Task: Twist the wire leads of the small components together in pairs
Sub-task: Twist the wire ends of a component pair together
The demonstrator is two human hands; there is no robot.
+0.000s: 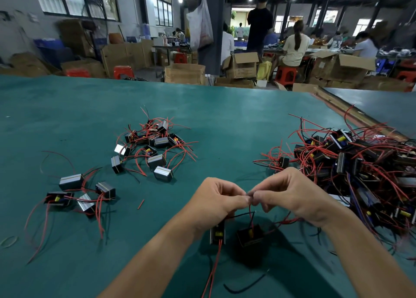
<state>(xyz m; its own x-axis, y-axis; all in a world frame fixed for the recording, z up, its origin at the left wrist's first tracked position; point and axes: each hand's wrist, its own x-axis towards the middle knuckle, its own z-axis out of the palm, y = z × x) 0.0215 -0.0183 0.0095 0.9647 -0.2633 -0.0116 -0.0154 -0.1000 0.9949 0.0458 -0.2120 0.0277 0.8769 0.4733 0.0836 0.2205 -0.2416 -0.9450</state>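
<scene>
**No readable text**

Nothing legible in the head view. The white plastic bag (201, 25) hanging on the pillar (217, 16) has red print on it, but it is too blurred to read. On the cardboard boxes (242, 64) right of the pillar, no lettering can be made out.

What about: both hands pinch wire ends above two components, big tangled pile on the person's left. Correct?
No: head view shows the big tangled pile on the person's right. Left hand and right hand do pinch wire ends above two components.
</scene>
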